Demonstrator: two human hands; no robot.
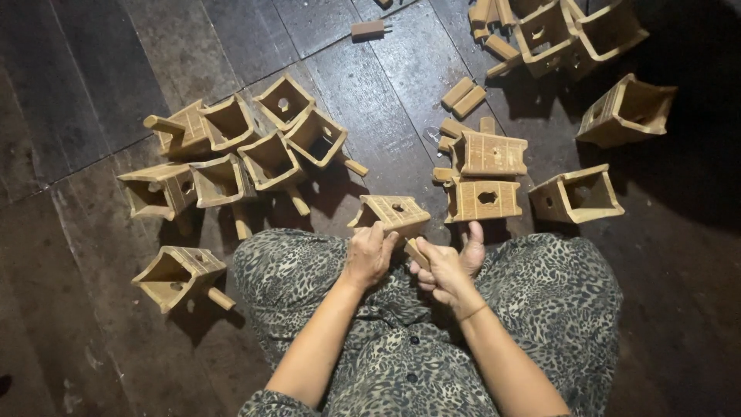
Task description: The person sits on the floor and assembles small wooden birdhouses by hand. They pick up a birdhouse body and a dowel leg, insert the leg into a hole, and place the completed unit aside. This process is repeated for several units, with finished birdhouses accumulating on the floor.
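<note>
My left hand (pixel 369 253) grips the near edge of a small square wooden box (pixel 392 214) with carved lines and a hole in its side, held over my lap. Beside it, my right hand (pixel 449 262) closes around a short wooden peg (pixel 417 252) whose tip points toward the box. Both hands sit close together above my knees, which are covered in leopard-print cloth (pixel 540 286).
A cluster of similar wooden boxes with pegs (pixel 247 147) lies on the dark plank floor to the left, one more (pixel 176 274) near my left knee. More boxes (pixel 486 177) and loose pegs (pixel 463 96) lie ahead and to the right.
</note>
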